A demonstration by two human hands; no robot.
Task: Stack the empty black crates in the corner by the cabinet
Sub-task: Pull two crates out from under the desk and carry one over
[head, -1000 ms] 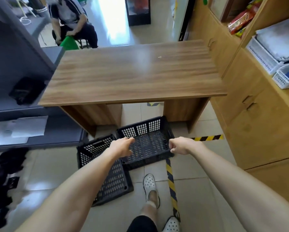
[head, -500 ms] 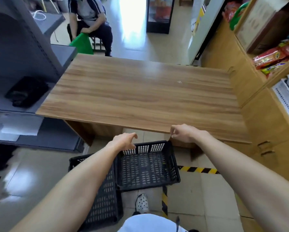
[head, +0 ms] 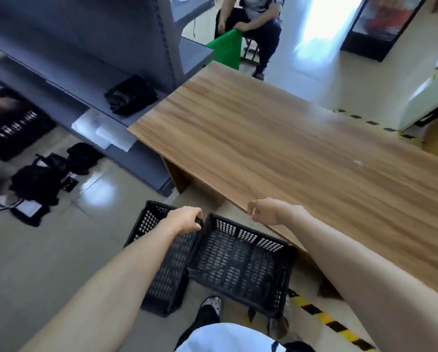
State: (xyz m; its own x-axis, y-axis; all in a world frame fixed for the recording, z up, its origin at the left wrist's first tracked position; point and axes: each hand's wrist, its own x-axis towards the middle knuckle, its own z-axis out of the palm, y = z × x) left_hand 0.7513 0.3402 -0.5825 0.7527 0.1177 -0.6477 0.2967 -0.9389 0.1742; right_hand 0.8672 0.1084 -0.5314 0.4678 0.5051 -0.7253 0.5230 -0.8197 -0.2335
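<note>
a glossy pale tiled floor (head: 47, 270) carries two black perforated plastic crates: the right crate (head: 240, 262) partly under the front edge of a wood-grain table (head: 289, 158), the left crate (head: 162, 270) touching its side. a yellow-and-black striped tape line (head: 334, 323) runs across the tiles. black bags (head: 47, 179) lie on the floor beside a grey metal shelf unit (head: 85, 72), whose shelves hold a folded black cloth (head: 131, 94) and white papers (head: 103, 129).
</note>
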